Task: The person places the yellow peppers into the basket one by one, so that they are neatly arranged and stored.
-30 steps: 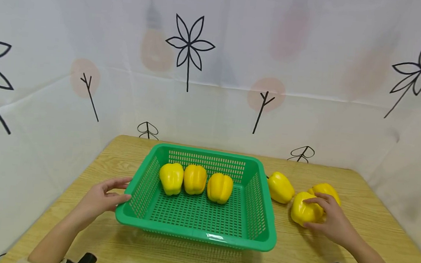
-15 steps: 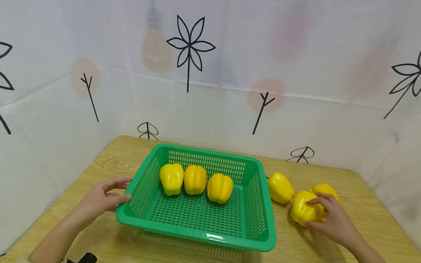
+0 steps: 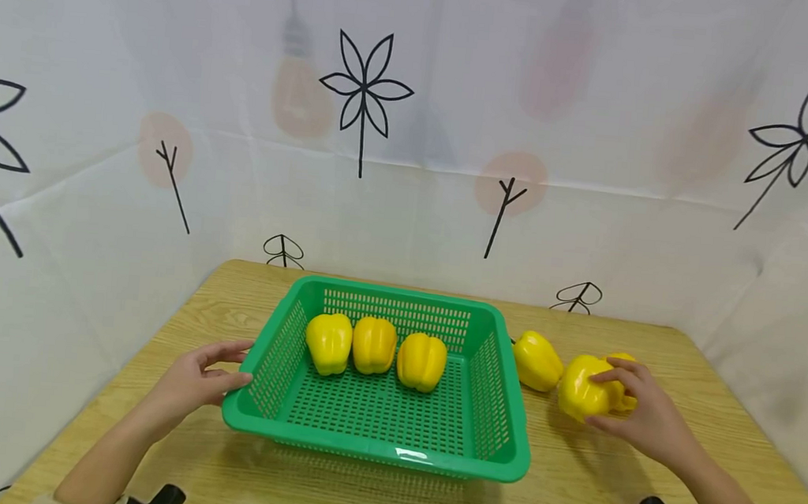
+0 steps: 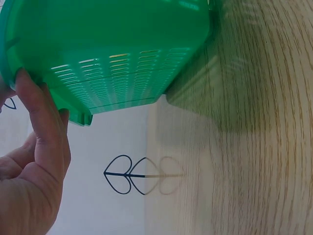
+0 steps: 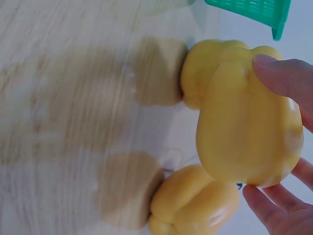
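Observation:
My right hand grips a yellow bell pepper between thumb and fingers. In the right wrist view this bell pepper hangs above the table, thumb on one side and fingertips on the other. My left hand holds the left rim of a green plastic basket. From the left wrist, its fingers are seen under the rim. Inside the basket three bell peppers stand in a row: a left one, a middle one and a right one.
One loose bell pepper lies against the basket's right side. Another bell pepper sits behind my right hand, mostly hidden. A wooden table carries everything. A white patterned cloth hangs behind and along both sides.
My right hand has raised the bell pepper slightly off the table, so it now covers more of the one behind. The left hand and basket have stayed in place.

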The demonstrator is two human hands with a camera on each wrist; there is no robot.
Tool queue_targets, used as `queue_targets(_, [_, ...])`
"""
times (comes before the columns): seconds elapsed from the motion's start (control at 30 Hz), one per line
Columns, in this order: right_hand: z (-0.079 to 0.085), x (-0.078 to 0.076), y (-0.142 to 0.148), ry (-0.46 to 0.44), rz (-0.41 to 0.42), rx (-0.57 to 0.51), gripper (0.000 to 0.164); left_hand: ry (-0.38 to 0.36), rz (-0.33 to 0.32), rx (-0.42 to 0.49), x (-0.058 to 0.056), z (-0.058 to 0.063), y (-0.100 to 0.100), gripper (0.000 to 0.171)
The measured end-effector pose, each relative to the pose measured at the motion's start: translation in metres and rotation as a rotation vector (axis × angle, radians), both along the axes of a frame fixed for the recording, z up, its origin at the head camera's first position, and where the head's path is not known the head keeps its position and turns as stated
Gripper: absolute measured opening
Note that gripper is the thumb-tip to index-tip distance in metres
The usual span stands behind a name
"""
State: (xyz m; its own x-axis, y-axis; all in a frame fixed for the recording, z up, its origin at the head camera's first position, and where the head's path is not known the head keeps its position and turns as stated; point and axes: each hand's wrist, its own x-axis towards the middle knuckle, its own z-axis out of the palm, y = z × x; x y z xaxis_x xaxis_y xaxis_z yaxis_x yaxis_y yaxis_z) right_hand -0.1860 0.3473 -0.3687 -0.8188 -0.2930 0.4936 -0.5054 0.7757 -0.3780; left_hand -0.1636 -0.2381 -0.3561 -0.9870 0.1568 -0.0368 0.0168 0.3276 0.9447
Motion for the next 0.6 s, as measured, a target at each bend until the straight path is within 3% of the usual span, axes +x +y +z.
queue_targets(0.3, [0.011, 0.000, -0.002, 0.008, 0.021, -0.026, 0.050, -0.008, -0.003, 0.011, -0.001, 0.000, -0.001, 0.063])
queue_targets(0.6, [0.024, 0.000, -0.009, 0.092, 0.039, 0.001, 0.053, -0.002, -0.009, 0.007, -0.001, -0.001, -0.001, 0.063])
